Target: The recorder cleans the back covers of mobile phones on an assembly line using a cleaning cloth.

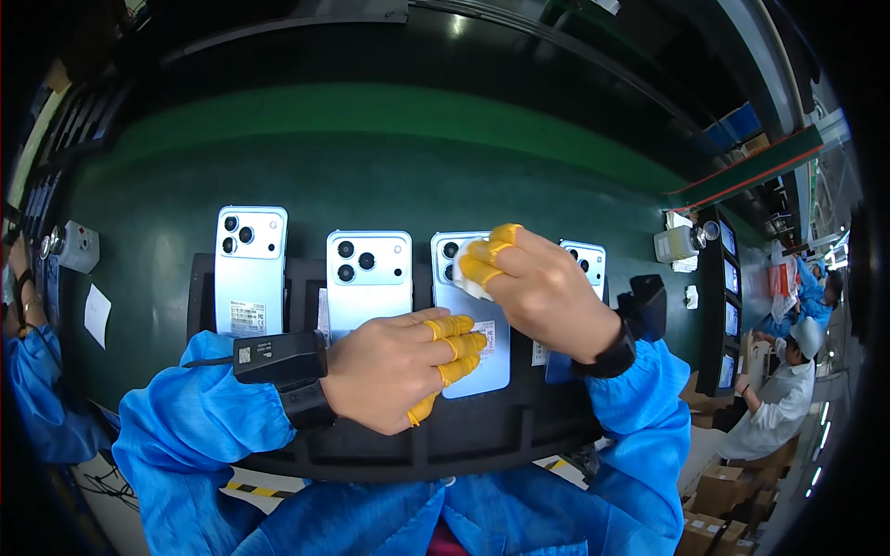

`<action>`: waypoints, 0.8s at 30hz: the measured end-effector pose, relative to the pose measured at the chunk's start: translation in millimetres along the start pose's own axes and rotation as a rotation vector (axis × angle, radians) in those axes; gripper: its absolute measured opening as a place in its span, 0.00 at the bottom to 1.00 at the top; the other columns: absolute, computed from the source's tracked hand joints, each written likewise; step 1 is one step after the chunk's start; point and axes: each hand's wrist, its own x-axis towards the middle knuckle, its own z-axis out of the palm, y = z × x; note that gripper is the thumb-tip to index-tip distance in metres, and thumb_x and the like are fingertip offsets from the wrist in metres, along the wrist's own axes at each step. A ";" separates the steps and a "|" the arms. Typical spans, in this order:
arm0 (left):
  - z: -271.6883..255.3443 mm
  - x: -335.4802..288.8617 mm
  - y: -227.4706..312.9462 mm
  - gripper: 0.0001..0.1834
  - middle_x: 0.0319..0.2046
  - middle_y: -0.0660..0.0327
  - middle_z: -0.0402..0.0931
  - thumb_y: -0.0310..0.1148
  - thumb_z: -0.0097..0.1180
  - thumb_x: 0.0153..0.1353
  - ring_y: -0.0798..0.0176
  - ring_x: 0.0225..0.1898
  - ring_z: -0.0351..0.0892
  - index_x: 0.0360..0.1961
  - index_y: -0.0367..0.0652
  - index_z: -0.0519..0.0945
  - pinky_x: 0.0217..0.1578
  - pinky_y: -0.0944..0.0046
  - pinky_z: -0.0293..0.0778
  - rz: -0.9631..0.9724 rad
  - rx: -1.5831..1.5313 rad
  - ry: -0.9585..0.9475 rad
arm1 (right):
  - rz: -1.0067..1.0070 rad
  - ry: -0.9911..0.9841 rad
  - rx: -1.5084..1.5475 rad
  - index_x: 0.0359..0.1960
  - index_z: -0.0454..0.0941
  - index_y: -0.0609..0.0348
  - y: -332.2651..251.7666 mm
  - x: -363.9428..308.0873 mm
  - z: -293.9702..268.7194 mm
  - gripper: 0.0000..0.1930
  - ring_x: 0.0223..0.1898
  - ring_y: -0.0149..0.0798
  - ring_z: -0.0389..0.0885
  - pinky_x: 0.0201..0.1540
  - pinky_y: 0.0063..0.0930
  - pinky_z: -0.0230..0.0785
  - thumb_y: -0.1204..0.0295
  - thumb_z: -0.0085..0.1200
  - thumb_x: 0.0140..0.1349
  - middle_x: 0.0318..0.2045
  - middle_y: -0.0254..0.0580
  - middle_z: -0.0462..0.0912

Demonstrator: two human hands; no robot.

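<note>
A light-blue smartphone point(477, 375) lies back up on a black tray, its camera block at the far end. My left hand point(385, 366), wearing yellow finger cots, holds it down, with curled fingers on its back beside a white label point(485, 335) and the thumb at its near left side. My right hand point(538, 287), also in yellow finger cots, is closed on a white wipe point(471, 276) against the camera block, hiding part of the lenses. Left of it lie two similar phones, the middle one point(369, 292) and the far left one point(250, 278). Another phone point(593, 259) lies partly under my right hand.
The black tray point(371, 449) has raised dividers on a green table point(389, 176). White bottles stand left point(79, 248) and right point(675, 245). A white paper point(96, 313) lies at left. Screens point(730, 278) line the right. Co-workers point(779, 389) are on both sides; cartons point(718, 491) stand below right.
</note>
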 end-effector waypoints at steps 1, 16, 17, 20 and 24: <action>-1.7 0.8 -0.2 0.30 0.47 0.59 0.79 0.32 0.60 0.39 0.56 0.52 0.78 0.50 0.45 0.81 0.60 0.61 0.69 0.000 -0.002 0.003 | 0.034 -0.041 -0.030 0.26 0.82 0.64 -0.7 -4.5 -5.6 0.08 0.34 0.41 0.77 0.38 0.29 0.75 0.79 0.60 0.40 0.26 0.41 0.77; -5.0 0.9 1.3 0.27 0.47 0.58 0.79 0.30 0.59 0.42 0.53 0.51 0.78 0.49 0.45 0.82 0.57 0.60 0.71 -0.029 -0.057 -0.026 | 0.033 -0.020 -0.037 0.31 0.82 0.65 -0.4 -5.8 -0.9 0.14 0.38 0.43 0.79 0.37 0.32 0.76 0.80 0.59 0.38 0.31 0.42 0.79; -4.3 1.3 1.9 0.26 0.47 0.58 0.79 0.30 0.58 0.42 0.53 0.51 0.78 0.49 0.45 0.82 0.58 0.60 0.71 -0.033 -0.066 -0.006 | 0.043 -0.051 -0.058 0.27 0.81 0.63 -1.5 -11.6 -5.0 0.09 0.36 0.41 0.78 0.39 0.30 0.76 0.79 0.61 0.40 0.29 0.41 0.77; -9.4 4.9 2.8 0.26 0.45 0.58 0.79 0.30 0.58 0.43 0.53 0.52 0.78 0.49 0.45 0.82 0.57 0.60 0.72 -0.031 -0.071 0.013 | 0.071 -0.152 -0.070 0.22 0.81 0.61 -6.1 -22.9 -12.2 0.06 0.34 0.39 0.77 0.39 0.28 0.76 0.76 0.63 0.40 0.25 0.39 0.75; -7.4 5.5 3.8 0.27 0.43 0.58 0.80 0.30 0.59 0.42 0.52 0.51 0.78 0.49 0.45 0.82 0.55 0.59 0.73 -0.022 -0.077 0.040 | -0.013 0.004 -0.057 0.22 0.80 0.61 -9.0 -6.8 -4.0 0.05 0.34 0.40 0.76 0.38 0.29 0.75 0.77 0.63 0.41 0.27 0.40 0.75</action>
